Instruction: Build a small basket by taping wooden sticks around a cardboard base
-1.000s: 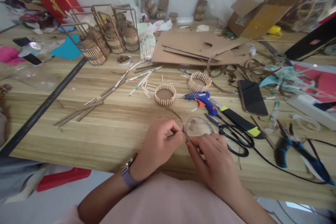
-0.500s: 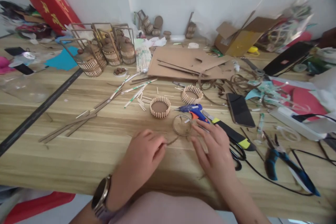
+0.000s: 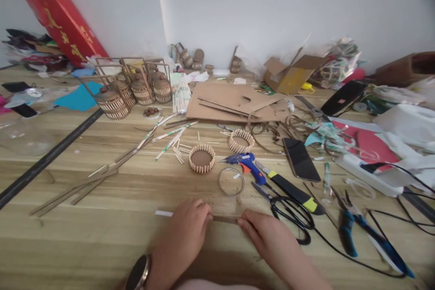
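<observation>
Between my two hands a short brown strip [image 3: 224, 219] is stretched level above the table's front part. My left hand [image 3: 190, 224] pinches its left end, and my right hand [image 3: 260, 231] pinches the right end. A white piece [image 3: 164, 213] shows left of my left hand; whether it joins the strip is hidden. Just beyond lies a thin clear ring [image 3: 231, 182]. Farther out sit a round brown base ringed with short sticks [image 3: 201, 159] and a similar open stick ring [image 3: 241, 141]. A blue glue gun [image 3: 246, 163] lies beside them.
Scissors [image 3: 292, 217], a utility knife [image 3: 295, 190], pliers [image 3: 367, 231] and a phone [image 3: 301, 159] lie at the right. Loose brown strips [image 3: 88, 179] spread across the left. Small handled baskets [image 3: 113, 103] and a cardboard sheet [image 3: 217, 95] stand or lie behind.
My right hand has gone from spread fingers near the ring to pinching the strip's other end. The strip is now pulled straight. The head view has tilted up somewhat.
</observation>
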Demonstrator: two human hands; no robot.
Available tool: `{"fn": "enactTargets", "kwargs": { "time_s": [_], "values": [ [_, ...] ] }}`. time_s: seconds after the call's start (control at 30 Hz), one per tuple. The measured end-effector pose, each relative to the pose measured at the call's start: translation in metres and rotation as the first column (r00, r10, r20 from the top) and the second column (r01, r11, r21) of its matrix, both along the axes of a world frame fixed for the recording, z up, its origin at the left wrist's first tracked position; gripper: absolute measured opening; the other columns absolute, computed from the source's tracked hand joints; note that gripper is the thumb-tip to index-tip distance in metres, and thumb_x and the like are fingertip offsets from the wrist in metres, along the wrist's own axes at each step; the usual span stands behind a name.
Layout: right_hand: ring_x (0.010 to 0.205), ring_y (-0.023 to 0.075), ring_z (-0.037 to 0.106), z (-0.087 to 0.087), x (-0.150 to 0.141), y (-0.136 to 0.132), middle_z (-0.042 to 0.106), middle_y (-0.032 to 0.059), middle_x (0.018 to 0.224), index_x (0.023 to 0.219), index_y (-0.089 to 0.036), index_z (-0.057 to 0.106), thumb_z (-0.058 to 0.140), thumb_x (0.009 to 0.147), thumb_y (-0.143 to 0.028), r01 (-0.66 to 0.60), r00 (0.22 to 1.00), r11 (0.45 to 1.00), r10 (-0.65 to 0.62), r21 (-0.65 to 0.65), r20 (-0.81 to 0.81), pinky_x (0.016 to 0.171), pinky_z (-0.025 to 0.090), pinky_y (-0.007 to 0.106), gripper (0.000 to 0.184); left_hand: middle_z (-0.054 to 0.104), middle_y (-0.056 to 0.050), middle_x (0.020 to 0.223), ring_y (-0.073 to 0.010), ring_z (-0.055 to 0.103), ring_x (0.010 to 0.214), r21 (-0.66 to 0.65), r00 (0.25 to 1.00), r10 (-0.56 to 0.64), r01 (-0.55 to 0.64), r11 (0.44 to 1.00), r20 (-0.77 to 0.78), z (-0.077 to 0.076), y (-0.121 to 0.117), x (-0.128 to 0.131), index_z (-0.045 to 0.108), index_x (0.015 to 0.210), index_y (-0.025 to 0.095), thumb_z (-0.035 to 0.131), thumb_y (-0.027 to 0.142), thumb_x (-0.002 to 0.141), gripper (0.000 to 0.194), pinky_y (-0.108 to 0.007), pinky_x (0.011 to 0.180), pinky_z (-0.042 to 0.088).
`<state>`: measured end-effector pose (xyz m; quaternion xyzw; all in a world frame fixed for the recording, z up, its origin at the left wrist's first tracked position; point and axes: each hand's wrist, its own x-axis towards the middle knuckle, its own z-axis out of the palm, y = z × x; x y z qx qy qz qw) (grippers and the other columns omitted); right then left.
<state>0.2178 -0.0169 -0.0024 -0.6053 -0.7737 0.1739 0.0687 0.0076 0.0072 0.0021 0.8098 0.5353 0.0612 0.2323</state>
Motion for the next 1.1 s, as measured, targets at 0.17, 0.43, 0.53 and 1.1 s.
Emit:
{"fn": "enactTargets", "kwargs": {
  "time_s": [0.17,0.43,0.53,1.1],
  "values": [
    [0.065,0.0202,0.069,-0.007,0.012,0.005,0.070,0.0029,0.067,0.072,-0.023,0.060,0.041,0.097,-0.030,0.058,0.998,0.995,-0.057,-0.078,0.012,0.056,0.037,0.027,0.032,0.072,-0.004,0.093,-0.0218,0.067,0.090,-0.052,0.998,0.046,-0.044,0.998,0.040,-0.003,0.005,0.002,0.067,0.089,0.019,0.049,0.011,0.094,0.020,-0.033,0.080,0.047],
    [0.068,0.0211,0.070,0.005,0.046,0.030,0.073,0.0059,0.076,0.084,-0.023,0.061,0.034,0.096,-0.036,0.095,0.984,0.994,-0.085,0.055,-0.155,0.062,0.048,0.029,0.033,0.072,-0.008,0.101,-0.0245,0.066,0.097,-0.024,0.984,0.157,-0.160,0.987,-0.086,0.014,0.030,-0.030,0.070,0.099,0.018,0.044,0.013,0.097,0.026,-0.036,0.086,0.046],
    [0.077,0.0203,0.072,0.019,0.045,0.045,0.076,0.0069,0.088,0.095,-0.023,0.064,0.034,0.095,-0.030,0.053,0.989,0.985,-0.029,0.165,-0.143,0.068,0.051,0.028,0.031,0.072,-0.007,0.101,-0.0238,0.066,0.097,0.096,0.976,0.204,-0.196,0.976,-0.076,0.022,0.044,-0.050,0.070,0.098,0.018,0.043,0.016,0.098,0.027,-0.034,0.086,0.046],
    [0.067,0.0166,0.064,0.000,-0.029,0.121,0.070,0.0036,0.071,0.082,-0.014,0.066,0.057,0.093,-0.026,-0.045,0.906,0.936,-0.109,0.349,0.410,0.075,0.043,0.032,0.019,0.066,-0.011,0.093,-0.0252,0.060,0.093,0.404,0.953,0.198,-0.092,0.910,-0.230,-0.011,0.109,-0.044,0.067,0.085,0.015,0.043,0.011,0.095,0.027,-0.034,0.082,0.046]
  ]
}}
